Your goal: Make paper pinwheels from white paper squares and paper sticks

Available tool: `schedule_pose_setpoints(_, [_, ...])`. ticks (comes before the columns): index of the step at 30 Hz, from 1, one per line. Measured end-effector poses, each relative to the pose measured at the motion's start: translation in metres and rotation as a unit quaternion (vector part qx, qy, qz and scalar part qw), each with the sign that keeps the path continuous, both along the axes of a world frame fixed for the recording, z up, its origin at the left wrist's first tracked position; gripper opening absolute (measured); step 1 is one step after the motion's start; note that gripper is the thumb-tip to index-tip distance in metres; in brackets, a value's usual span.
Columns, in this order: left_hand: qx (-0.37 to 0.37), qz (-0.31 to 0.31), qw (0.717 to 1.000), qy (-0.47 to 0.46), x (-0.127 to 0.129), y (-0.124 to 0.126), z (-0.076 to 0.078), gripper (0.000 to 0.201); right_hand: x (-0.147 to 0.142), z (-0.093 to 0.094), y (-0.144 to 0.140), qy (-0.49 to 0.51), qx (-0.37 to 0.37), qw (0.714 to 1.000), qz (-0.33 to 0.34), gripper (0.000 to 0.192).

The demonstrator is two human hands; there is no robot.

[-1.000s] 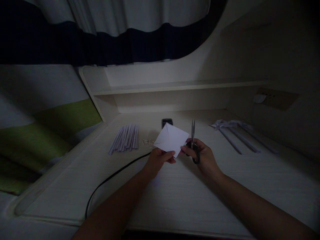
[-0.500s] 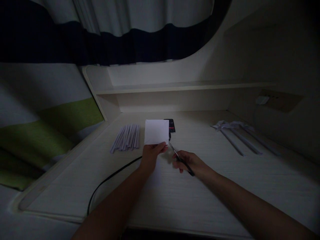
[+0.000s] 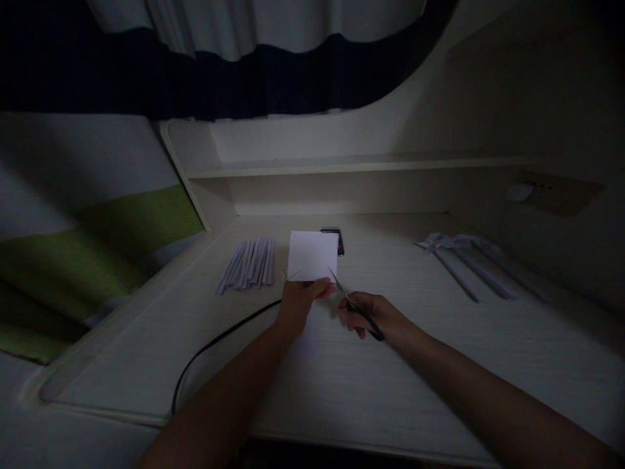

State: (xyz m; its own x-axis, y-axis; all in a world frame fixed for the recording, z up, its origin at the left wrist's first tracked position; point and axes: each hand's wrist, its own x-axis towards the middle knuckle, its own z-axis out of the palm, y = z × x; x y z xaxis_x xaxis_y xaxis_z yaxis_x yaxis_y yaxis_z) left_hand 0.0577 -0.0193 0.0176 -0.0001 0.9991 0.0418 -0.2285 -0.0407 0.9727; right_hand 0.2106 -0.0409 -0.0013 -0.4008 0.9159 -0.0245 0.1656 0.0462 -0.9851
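Note:
A square of white paper (image 3: 313, 254) is gripped at its lower edge by my left hand (image 3: 299, 303), thumb on the near face. Short diagonal lines, cuts or creases, show near some of its corners. My right hand (image 3: 368, 314) is closed round the black handles of a pair of scissors (image 3: 347, 301). The blades point up and left, and their tips lie at the lower right corner of the paper. Behind the paper's right edge, a dark phone (image 3: 340, 242) is partly hidden.
Rolled white paper sticks (image 3: 248, 264) lie in a bundle on the left of the desk (image 3: 390, 391). Three pinwheel-like paper pieces on sticks (image 3: 461, 270) rest at the right. A black cable (image 3: 215, 345) curves to the front edge. A shelf (image 3: 342, 167) spans the back, beneath a curtain (image 3: 273, 78).
The paper has shifted slightly right and turned a little, covering more of the phone. The scissor tips now overlap the paper's lower right corner. The whole view has moved slightly.

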Motion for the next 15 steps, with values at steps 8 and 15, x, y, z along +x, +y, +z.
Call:
schedule_pose_setpoints(8, [0.003, -0.002, 1.0, -0.003, 0.0003, -0.0007, -0.0004, 0.017, 0.0002, 0.0019, -0.0016, 0.005, -0.01, 1.0, -0.004, 0.029])
schedule_pose_setpoints(15, [0.004, -0.006, 1.0, -0.005, 0.0011, -0.0015, 0.0005, 0.015, -0.0012, 0.0031, -0.0018, 0.007, -0.017, 1.0, -0.014, 0.03])
